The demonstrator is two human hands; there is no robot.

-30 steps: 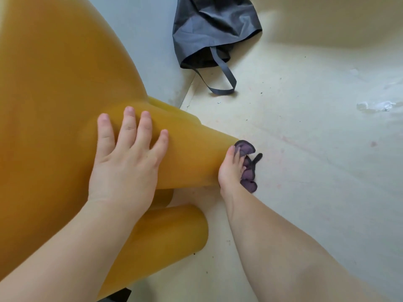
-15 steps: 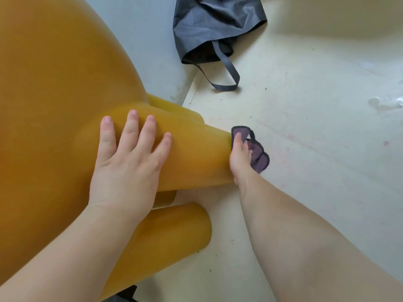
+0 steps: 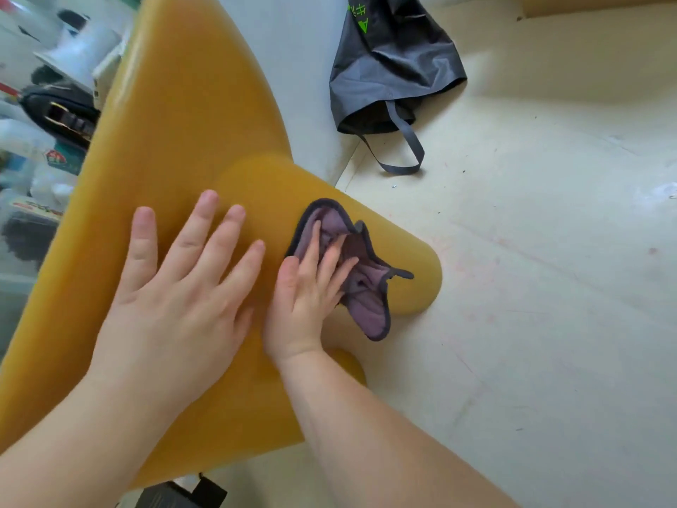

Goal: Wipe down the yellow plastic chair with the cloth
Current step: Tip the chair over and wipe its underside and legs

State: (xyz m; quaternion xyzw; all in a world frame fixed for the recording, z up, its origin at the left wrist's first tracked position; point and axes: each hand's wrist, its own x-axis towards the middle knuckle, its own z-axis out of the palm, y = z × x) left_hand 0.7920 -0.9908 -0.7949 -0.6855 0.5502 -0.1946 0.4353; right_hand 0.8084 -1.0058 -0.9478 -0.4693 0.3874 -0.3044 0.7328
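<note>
Purple cloth [image 3: 362, 287], soft, dark-edged and bunched, lies under the right hand [image 3: 307, 306]. That hand's fingers are spread almost straight and press the cloth onto a thick rounded leg of the yellow plastic chair [image 3: 183, 122]; they pinch nothing. Fingertips are motion-blurred. The left hand [image 3: 172, 298] lies just beside it, flat and splayed on the smooth, matte chair shell, holding nothing. A second rounded leg is mostly hidden behind the right wrist.

A grey fabric bag [image 3: 392, 67] with green print slumps against the wall on the pale, scuffed floor [image 3: 531, 251], strap looped outward. Its contents cannot be seen. Left of the chair, cluttered items are too blurred to identify. A black object [image 3: 183, 493] is cut off at the bottom edge.
</note>
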